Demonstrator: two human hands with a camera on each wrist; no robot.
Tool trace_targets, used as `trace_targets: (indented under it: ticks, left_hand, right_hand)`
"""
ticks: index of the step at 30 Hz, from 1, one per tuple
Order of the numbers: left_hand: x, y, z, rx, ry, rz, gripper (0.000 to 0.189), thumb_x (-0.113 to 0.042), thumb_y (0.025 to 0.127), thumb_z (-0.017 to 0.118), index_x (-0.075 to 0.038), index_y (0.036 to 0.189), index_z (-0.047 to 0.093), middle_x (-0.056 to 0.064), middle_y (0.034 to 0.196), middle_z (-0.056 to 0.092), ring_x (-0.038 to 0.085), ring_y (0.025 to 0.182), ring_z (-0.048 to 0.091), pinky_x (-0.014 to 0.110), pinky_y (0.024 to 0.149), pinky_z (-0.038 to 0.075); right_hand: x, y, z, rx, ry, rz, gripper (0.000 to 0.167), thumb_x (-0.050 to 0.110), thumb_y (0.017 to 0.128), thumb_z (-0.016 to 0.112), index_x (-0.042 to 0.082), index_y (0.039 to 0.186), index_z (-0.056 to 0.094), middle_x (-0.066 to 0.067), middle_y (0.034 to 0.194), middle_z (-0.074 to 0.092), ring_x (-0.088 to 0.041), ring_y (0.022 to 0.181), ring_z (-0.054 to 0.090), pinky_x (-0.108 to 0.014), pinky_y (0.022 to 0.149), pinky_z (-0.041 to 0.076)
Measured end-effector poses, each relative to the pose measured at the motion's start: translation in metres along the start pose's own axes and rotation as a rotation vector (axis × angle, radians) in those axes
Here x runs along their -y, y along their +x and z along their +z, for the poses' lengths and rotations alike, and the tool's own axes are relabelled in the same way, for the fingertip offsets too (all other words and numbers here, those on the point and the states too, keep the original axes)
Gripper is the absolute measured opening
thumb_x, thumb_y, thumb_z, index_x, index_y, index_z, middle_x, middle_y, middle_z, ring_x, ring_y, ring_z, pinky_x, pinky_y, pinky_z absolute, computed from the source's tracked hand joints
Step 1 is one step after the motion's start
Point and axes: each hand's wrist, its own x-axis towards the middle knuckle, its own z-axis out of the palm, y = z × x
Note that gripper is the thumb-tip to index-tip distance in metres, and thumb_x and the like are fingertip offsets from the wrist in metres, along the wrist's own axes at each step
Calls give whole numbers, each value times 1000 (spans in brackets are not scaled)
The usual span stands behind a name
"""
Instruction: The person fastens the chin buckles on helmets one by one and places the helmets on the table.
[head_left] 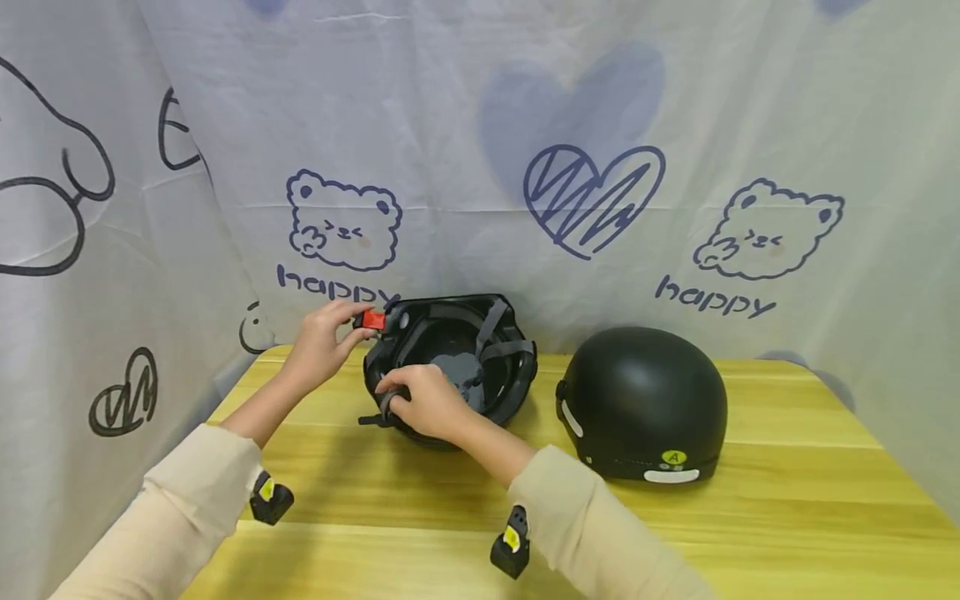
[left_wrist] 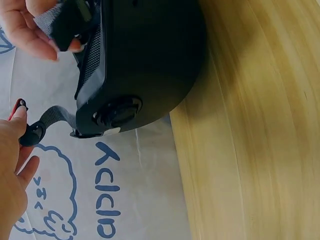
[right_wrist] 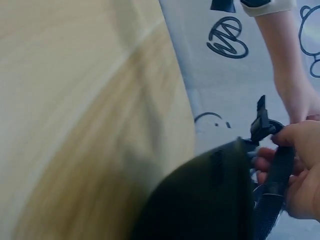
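Note:
An upturned black helmet (head_left: 408,312) lies on the table, its padded inside showing. At its left side my left hand (head_left: 322,346) pinches a red and black buckle piece (head_left: 373,320) between thumb and fingers. In the left wrist view a short grey strap (left_wrist: 55,115) runs from that piece to the helmet's edge. My right hand (head_left: 431,402) is over the near rim, pinching another dark chin strap (right_wrist: 277,175). A black buckle end (right_wrist: 260,124) sticks out beside the right fingers. The two hands are apart, and so are the buckle pieces.
A second black helmet (head_left: 637,392) stands dome-up at the right, with a yellow "A" sticker (head_left: 673,457). Both helmets sit on the wooden table (head_left: 420,542). A white cloth (head_left: 450,167) with drawn bears and hearts hangs behind it.

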Motion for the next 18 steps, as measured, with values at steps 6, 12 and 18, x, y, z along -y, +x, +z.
trace_targets:
  ticks: [6, 12, 18]
  left_hand:
    - [-1, 1, -2, -3, 16, -4, 31, -3, 80, 68, 6, 110, 63, 24, 104, 64, 37, 94, 61, 49, 80, 50]
    - [-2, 2, 1, -1, 8, -20, 29, -2, 81, 68, 5, 109, 64, 23, 104, 65, 36, 96, 61, 48, 82, 50]
    - [1, 2, 0, -5, 7, -39, 30, -3, 81, 68, 3, 110, 64, 21, 103, 65, 35, 97, 61, 48, 83, 50]
  right_hand:
    - [3, 3, -13, 37, -60, 118, 16, 9, 84, 64, 9, 98, 72, -4, 95, 72, -16, 87, 65, -23, 73, 51]
    - [-3, -1, -20, 40, -55, 165, 17, 7, 88, 59, 8, 99, 72, -5, 98, 71, -18, 90, 64, -28, 77, 51]
    - [-14, -7, -18, 42, -65, 137, 23, 5, 88, 58, 9, 107, 69, -8, 98, 67, -20, 89, 61, -29, 74, 49]
